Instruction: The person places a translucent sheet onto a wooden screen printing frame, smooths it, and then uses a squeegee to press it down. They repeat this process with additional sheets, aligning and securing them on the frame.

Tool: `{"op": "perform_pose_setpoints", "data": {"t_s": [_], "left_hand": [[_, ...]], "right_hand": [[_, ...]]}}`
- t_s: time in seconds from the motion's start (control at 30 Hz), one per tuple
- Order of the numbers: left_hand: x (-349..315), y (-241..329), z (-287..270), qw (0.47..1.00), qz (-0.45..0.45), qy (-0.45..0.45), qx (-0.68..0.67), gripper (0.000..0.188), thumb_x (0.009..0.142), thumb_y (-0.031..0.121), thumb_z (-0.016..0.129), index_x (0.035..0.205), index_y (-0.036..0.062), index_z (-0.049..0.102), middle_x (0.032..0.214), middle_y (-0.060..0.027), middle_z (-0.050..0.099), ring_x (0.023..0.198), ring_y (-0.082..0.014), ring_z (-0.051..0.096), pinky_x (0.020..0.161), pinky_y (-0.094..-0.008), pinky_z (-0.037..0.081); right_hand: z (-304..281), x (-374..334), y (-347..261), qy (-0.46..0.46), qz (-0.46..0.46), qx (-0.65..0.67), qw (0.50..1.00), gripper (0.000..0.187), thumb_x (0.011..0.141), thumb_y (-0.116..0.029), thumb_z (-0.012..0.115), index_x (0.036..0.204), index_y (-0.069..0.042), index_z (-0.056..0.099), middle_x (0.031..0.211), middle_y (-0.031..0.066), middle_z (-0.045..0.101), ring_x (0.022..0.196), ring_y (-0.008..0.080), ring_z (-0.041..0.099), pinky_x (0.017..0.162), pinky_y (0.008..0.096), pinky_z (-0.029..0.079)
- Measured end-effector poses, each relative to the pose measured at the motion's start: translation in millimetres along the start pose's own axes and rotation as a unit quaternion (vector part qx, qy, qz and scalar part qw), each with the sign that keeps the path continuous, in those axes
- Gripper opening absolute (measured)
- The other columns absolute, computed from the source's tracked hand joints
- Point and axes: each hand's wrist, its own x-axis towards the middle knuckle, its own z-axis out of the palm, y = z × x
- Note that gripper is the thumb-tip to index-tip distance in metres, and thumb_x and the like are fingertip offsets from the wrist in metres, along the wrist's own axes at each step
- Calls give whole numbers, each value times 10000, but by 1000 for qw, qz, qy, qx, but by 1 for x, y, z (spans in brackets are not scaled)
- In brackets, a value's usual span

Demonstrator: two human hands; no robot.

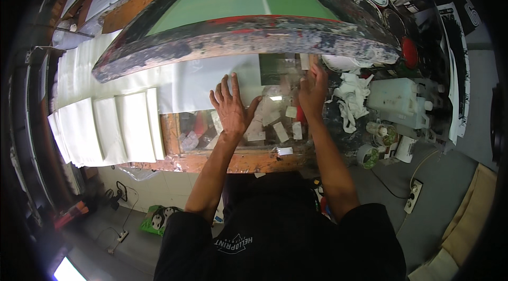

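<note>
Pale sheet (198, 82) laid on desk (227, 162), partly hidden by screen frame (238, 38). Near right part covered by left hand (233, 115), fingers spread, nothing gripped. Right hand (314, 93) held beyond sheet's right edge, fingers part-curled; any grip cannot be told.

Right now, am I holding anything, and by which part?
Left hand spread over the pale sheet, holding nothing. Right hand: I can't tell whether it holds anything.
</note>
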Motion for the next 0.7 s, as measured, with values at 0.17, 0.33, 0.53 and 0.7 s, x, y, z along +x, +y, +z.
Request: {"op": "perform_pose_setpoints", "data": {"t_s": [0.17,0.33,0.53,0.7], "left_hand": [[7,-26,5,997,22,43,-52,355,828,140,786,1182,150,759,1320,-65,618,1255,-347,517,1077,-553,363],[36,5,18,988,40,71,-134,363,861,206,773,1222,168,757,1411,-119,597,1397,-371,469,1184,-614,297],[28,5,23,990,104,-14,-93,754,964,555,629,1532,91,455,1631,-204,335,1560,-384,222,1215,-713,91],[-1,-74,-3,995,-22,-69,69,912,983,647,520,1638,85,225,1707,-198,163,1595,-365,92,1209,-723,-9]], "right_hand": [[12,-49,-11,-8,-74,-105,992,433,1001,-114,602,1410,-3,511,1377,198,520,1271,347,542,1087,434,440],[16,-46,6,9,-62,-109,992,429,1063,-197,531,1444,-6,485,1423,212,490,1320,363,502,1101,451,423],[17,-47,3,6,-34,-65,997,468,1048,-196,539,1452,29,464,1413,257,494,1324,432,470,1118,523,384],[16,-44,-13,-16,-159,-174,972,448,1009,-200,595,1421,-30,541,1407,240,497,1304,428,478,1078,545,405]]}}
